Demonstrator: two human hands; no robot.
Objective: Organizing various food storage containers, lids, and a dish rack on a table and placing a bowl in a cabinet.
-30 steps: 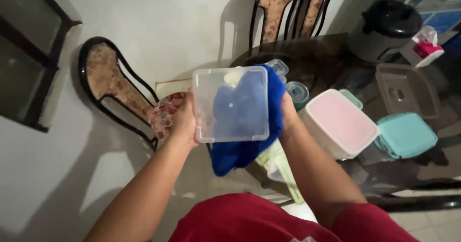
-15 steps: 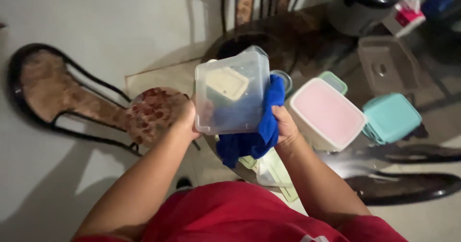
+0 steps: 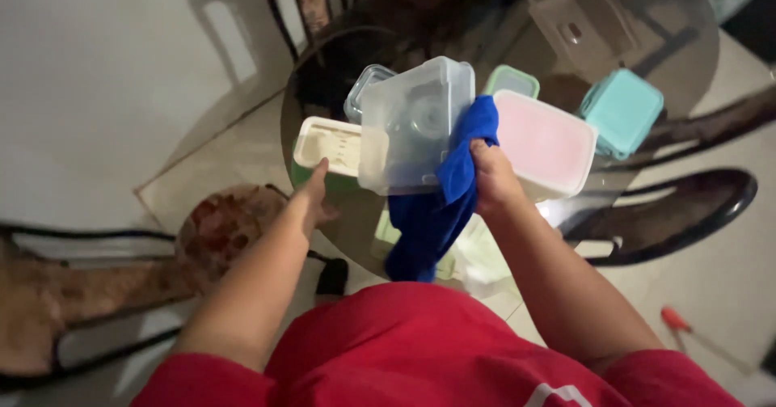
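Note:
My right hand (image 3: pixel 495 179) grips a blue cloth (image 3: pixel 436 205) and presses it against the right side of a clear plastic container (image 3: pixel 412 124), which is held tilted above the glass table (image 3: pixel 323 67). The cloth hangs down below my hand. My left hand (image 3: pixel 317 195) is off the container, fingers stretched out, its tips touching the near edge of a cream rectangular lid (image 3: pixel 331 144) lying just left of the container. I cannot tell whether the container also rests on anything beneath it.
A pink-lidded tub (image 3: pixel 543 140), a teal tub (image 3: pixel 622 109), a green-rimmed lid (image 3: pixel 509 80) and a clear empty tub (image 3: pixel 575 19) stand on the table. Dark chairs sit at left (image 3: pixel 218 221), right (image 3: pixel 679 213) and far side. A red-handled tool (image 3: pixel 675 318) lies on the floor.
My left hand has let go of the clear container and moved down-left to the cream lid. My right hand with the cloth now holds the container alone. The view has tilted toward the table.

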